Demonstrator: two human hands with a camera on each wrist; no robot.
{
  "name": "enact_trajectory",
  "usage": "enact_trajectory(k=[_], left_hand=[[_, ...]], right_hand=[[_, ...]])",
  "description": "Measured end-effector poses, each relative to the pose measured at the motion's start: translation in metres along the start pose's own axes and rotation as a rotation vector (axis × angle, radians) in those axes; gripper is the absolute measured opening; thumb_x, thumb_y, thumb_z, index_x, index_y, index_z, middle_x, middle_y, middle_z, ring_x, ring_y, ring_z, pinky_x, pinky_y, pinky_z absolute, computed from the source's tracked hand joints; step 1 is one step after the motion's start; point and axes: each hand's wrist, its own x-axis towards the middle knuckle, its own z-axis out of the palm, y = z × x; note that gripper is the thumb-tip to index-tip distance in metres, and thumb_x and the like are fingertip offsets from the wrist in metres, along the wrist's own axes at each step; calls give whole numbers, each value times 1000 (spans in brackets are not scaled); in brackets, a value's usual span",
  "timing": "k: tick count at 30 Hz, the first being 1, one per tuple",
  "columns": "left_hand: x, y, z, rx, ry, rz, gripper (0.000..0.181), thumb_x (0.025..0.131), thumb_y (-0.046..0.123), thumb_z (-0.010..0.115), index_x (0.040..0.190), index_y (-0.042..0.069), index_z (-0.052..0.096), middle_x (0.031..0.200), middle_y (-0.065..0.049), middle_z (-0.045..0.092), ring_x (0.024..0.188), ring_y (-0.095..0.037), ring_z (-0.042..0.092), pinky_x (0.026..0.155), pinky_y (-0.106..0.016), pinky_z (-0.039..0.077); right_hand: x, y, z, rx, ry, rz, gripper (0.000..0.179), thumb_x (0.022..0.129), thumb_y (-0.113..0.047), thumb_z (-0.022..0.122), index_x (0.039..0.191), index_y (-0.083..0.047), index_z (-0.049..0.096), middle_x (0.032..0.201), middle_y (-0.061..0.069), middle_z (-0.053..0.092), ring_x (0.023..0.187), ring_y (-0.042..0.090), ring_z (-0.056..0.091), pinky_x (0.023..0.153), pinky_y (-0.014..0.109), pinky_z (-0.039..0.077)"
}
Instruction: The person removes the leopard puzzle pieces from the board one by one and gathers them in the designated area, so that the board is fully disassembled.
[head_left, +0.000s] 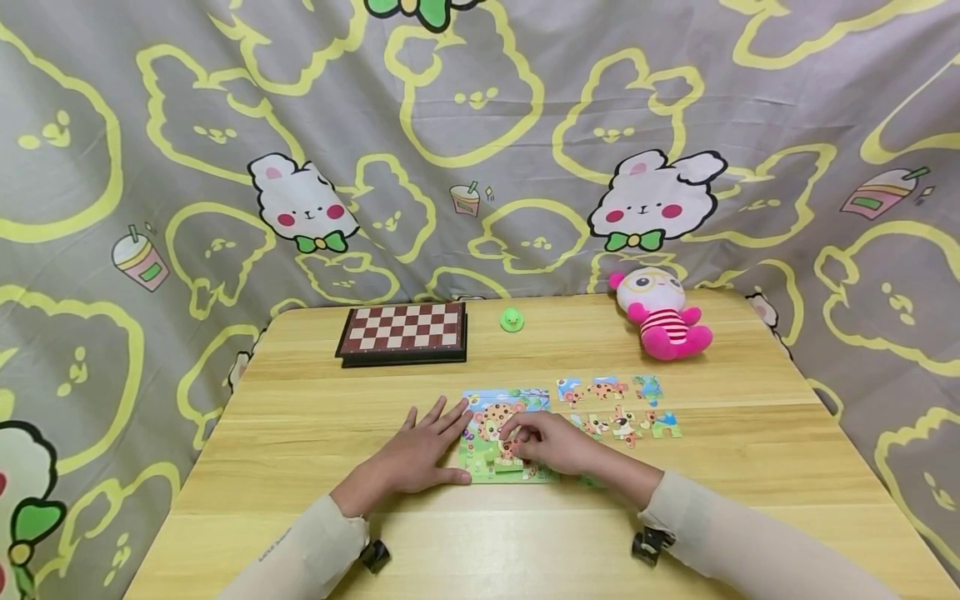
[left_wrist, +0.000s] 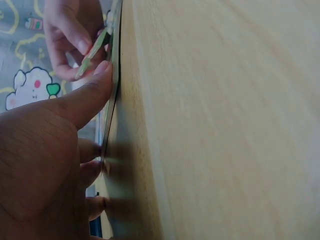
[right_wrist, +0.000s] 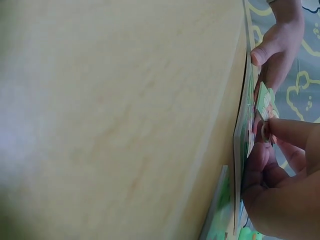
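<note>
My left hand [head_left: 420,452] lies with its fingers spread along the left side of a picture puzzle board [head_left: 480,477], the thumb at its lower edge. The board shows a spotted cartoon animal against sky and grass. Above its lower middle, my right hand [head_left: 557,443] pinches a puzzle piece [right_wrist: 266,104] between thumb and fingers. The piece, green with some orange, is held tilted to the board in the right wrist view. To the right of the board lie several loose puzzle pieces [head_left: 607,389] in rows, and my right forearm partly covers the nearest ones.
A brown and white chessboard case [head_left: 405,329] stands at the back left of the wooden table [head_left: 300,467]. A small green duck toy [head_left: 512,319] sits at the back middle, and a pink plush panda [head_left: 663,317] at the back right. A patterned curtain [head_left: 420,125] hangs behind.
</note>
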Motion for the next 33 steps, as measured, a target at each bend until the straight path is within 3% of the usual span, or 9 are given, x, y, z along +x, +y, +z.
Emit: enact_trajectory(k=[25, 33], left_hand=[[-1, 1, -1, -4, -6, -7, 99, 92, 72, 56, 167, 22, 16, 174, 3, 6, 159, -35, 4, 119, -72, 11], [-1, 1, -1, -9, 1, 1, 99, 93, 71, 57, 167, 20, 17, 174, 2, 7, 159, -36, 5, 119, -72, 12]], right_hand=[[-13, -3, -13, 23, 24, -17, 17, 102, -12, 66, 116, -18, 72, 94, 1, 65, 88, 18, 60, 75, 28, 51], [-25, 2, -20, 47, 40, 2, 17, 101, -13, 67, 117, -17, 72, 94, 5, 65, 83, 19, 58, 67, 27, 50]])
